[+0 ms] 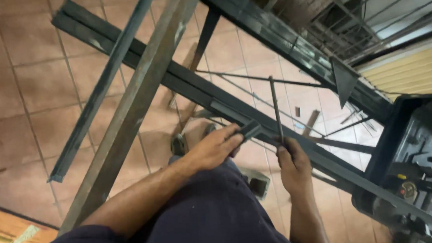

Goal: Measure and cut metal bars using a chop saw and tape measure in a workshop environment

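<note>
My left hand (217,147) grips a short dark piece of metal bar (249,129) and presses it against the long dark steel frame rail (184,83), which runs diagonally across the view. Just to its right, my right hand (292,164) is closed around the lower end of a thin metal rod (275,108). The rod stands nearly upright and crosses the rail. My hands are about a hand's width apart, both at the rail.
A rusty square tube (131,111) and a dark angle bar (101,88) lean across the left. At the right edge stands a black machine (414,150). Thin rods and scraps lie on the terracotta tile floor (22,97). My shoe (179,144) shows below the rail.
</note>
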